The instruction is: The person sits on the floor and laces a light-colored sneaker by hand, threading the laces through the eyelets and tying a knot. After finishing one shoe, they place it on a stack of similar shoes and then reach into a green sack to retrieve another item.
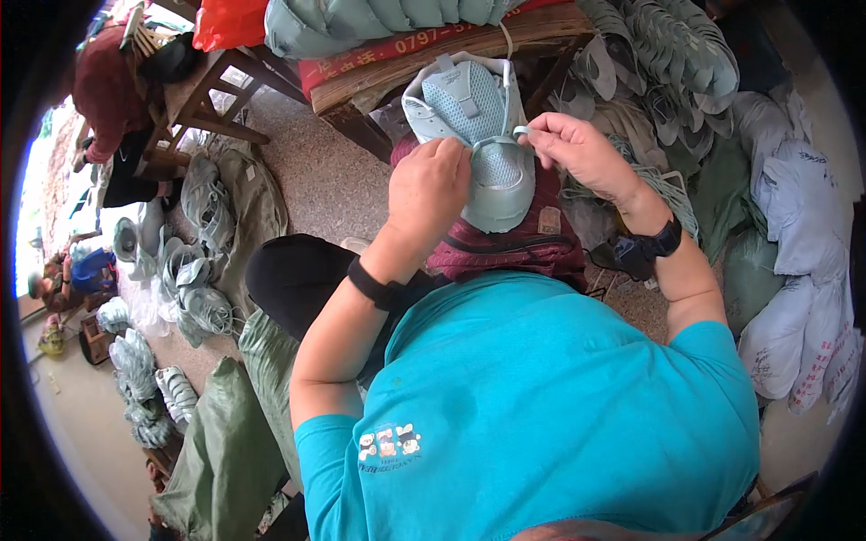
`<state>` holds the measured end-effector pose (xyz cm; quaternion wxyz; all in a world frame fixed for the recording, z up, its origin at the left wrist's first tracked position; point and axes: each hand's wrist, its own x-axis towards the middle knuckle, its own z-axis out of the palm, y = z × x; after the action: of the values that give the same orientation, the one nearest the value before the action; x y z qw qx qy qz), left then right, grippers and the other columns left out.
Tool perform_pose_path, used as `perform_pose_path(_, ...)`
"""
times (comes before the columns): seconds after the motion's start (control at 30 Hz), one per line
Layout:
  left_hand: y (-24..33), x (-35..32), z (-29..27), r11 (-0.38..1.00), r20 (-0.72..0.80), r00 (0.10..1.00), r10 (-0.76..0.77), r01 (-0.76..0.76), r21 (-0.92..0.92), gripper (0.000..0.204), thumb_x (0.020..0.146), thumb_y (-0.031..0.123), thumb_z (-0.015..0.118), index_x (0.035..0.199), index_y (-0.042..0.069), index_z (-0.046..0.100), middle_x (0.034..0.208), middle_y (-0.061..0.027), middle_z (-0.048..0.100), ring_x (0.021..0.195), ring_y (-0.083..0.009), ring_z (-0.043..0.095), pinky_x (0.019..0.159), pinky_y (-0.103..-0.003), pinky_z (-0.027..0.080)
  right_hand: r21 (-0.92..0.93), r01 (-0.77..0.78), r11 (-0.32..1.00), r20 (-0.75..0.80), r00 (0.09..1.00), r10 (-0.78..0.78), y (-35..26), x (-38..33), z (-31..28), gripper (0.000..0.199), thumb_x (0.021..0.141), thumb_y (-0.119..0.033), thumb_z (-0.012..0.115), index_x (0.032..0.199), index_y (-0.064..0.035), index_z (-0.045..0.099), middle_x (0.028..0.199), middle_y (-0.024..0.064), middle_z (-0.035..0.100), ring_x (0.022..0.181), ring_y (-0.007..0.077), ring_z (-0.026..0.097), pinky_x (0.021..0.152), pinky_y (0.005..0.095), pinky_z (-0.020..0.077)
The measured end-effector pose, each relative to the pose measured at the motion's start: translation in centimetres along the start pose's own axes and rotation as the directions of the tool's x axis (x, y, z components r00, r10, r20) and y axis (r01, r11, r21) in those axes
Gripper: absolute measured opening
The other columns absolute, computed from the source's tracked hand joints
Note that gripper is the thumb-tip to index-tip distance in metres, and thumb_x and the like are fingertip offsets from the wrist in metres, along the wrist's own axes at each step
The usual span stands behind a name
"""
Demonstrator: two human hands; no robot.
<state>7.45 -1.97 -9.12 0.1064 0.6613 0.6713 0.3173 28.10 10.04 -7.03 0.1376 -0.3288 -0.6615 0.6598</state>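
Note:
A pale blue-green shoe upper (502,197) with a mesh tongue (462,87) rests over my lap, its toe toward me and its collar against a wooden bench. A pale shoelace (508,113) runs along its right side and crosses above the toe. My right hand (577,155) pinches the lace end between thumb and fingers, just right of the upper. On the left edge of the upper, my left hand (431,183) is closed with its fingers curled in; whatever it pinches is hidden behind the knuckles. Under the upper lies a dark red quilted cloth (505,257).
The wooden bench (433,68) ahead carries more uppers (361,25). Stacked uppers (672,50) and white sacks (803,207) crowd the right. Green sacks (221,451) and bundled uppers (207,203) lie on the left. A person in red (108,90) sits far left.

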Motion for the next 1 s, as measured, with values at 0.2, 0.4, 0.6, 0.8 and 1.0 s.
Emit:
perform_pose_path(0.2, 0.5, 2.5, -3.8, 0.974, 0.058, 0.982, 0.177, -0.184, 0.134, 0.018, 0.074, 0.015, 0.073, 0.087, 0.008, 0.062, 0.1, -0.0096, 0.055, 0.099, -0.0306, 0.055, 0.083, -0.043, 0.046, -0.029, 0.055, 0.998, -0.064, 0.996, -0.056, 0.9, 0.0, 0.0, 0.021, 0.1, -0.022, 0.053, 0.103, -0.0048, 0.064, 0.075, -0.0076, 0.054, 0.066, -0.0013, 0.042, 0.056, 0.0166, 0.0332)
perform_pose_path(0.4, -0.8, 4.6, -4.9, 0.949, 0.365, 0.919, 0.148, -0.236, 0.21, 0.029, 0.067, 0.024, 0.079, 0.089, 0.01, 0.067, 0.095, -0.0063, 0.055, 0.103, -0.0274, 0.054, 0.084, -0.041, 0.043, -0.123, 0.112, 0.986, -0.094, 0.988, -0.124, 0.8, 0.5, 0.5, 0.022, 0.096, -0.02, 0.06, 0.101, 0.0004, 0.067, 0.089, -0.0001, 0.066, 0.084, 0.0062, 0.058, 0.077, 0.0239, 0.0481)
perform_pose_path(0.6, -1.8, 4.3, -3.7, 0.943, 0.257, 0.923, 0.288, -0.32, 0.093, 0.022, 0.07, 0.025, 0.078, 0.083, 0.011, 0.068, 0.09, -0.0055, 0.056, 0.095, -0.0264, 0.053, 0.081, -0.04, 0.041, -0.092, 0.139, 0.986, -0.114, 0.982, -0.149, 1.3, 0.9, 1.0, 0.022, 0.095, -0.019, 0.061, 0.1, 0.0009, 0.067, 0.089, 0.0002, 0.068, 0.084, 0.0057, 0.058, 0.077, 0.0238, 0.0485)
perform_pose_path(0.8, -1.7, 3.0, -2.5, 0.992, 0.101, 0.988, 0.117, -0.121, 0.035, 0.014, 0.076, 0.022, 0.074, 0.079, 0.008, 0.07, 0.083, -0.0055, 0.056, 0.086, -0.0261, 0.05, 0.078, -0.037, 0.041, -0.191, 0.039, 0.981, -0.13, 0.989, -0.064, -0.2, 0.0, 1.4, 0.019, 0.096, -0.02, 0.061, 0.098, -0.0024, 0.068, 0.087, -0.0014, 0.066, 0.086, 0.0046, 0.057, 0.079, 0.0227, 0.0468)
perform_pose_path(1.0, -0.9, 2.7, -0.5, 0.996, -0.063, 0.997, -0.053, 0.048, -0.081, 0.019, 0.08, 0.023, 0.071, 0.074, 0.005, 0.07, 0.084, -0.0072, 0.059, 0.088, -0.0265, 0.052, 0.076, -0.037, 0.043, -0.282, 0.135, 0.95, -0.174, 0.967, -0.188, 1.0, 0.5, 1.4, 0.021, 0.096, -0.021, 0.06, 0.096, -0.0007, 0.067, 0.087, -0.0011, 0.067, 0.083, 0.0057, 0.058, 0.077, 0.0234, 0.0475)
